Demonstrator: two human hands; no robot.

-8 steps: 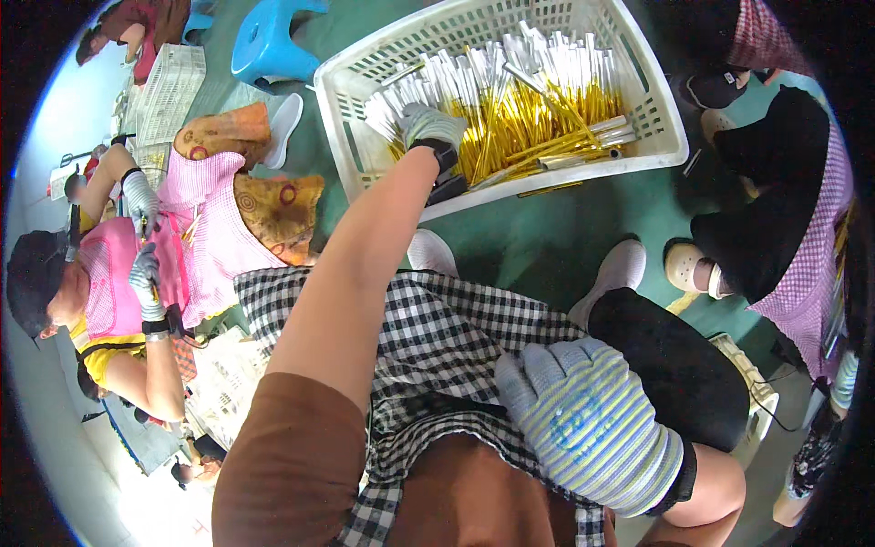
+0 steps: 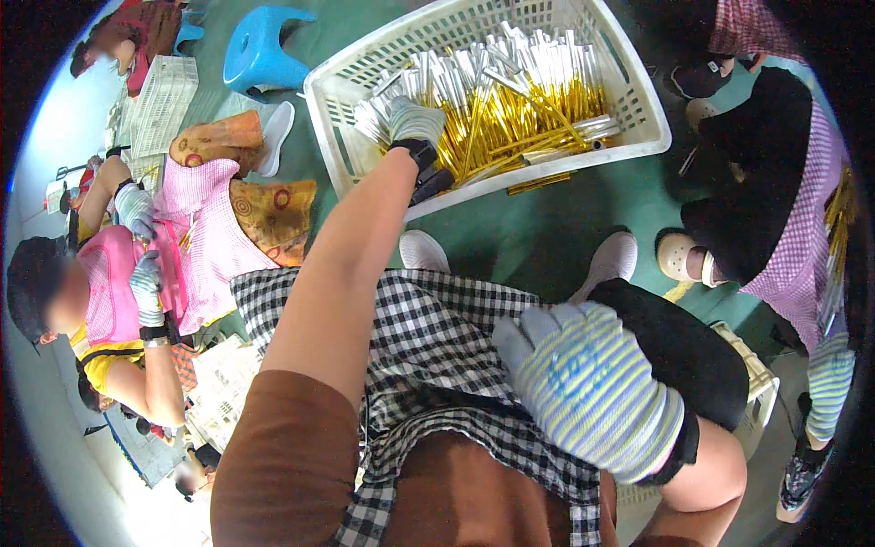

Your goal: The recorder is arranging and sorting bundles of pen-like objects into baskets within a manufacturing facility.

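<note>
My left hand [image 2: 416, 124], in a striped knit glove with a black band at the wrist, reaches into a white plastic crate [image 2: 654, 137]. It rests at the left side of a heap of thin gold sticks with silver ends [image 2: 497, 105]. Its fingertips are hidden among the sticks, so its grip does not show. My right hand [image 2: 597, 392], gloved alike, lies back up over my black-and-white checked apron [image 2: 437, 319]. Its thumb stands apart from the loosely bent fingers, and nothing is seen in it.
A blue stool [image 2: 264, 50] stands beyond the crate's left side. On the left, a person in a pink apron [image 2: 114, 273] holds small thin pieces in gloved hands. Another person in a checked garment [image 2: 811, 219] sits at right, near more gold sticks [image 2: 838, 223]. White crates [image 2: 164, 100] are stacked far left.
The view has shifted slightly, moving the crate and my left hand a little left in the picture. My left hand stays at the sticks; my right hand barely changes pose on the apron.
</note>
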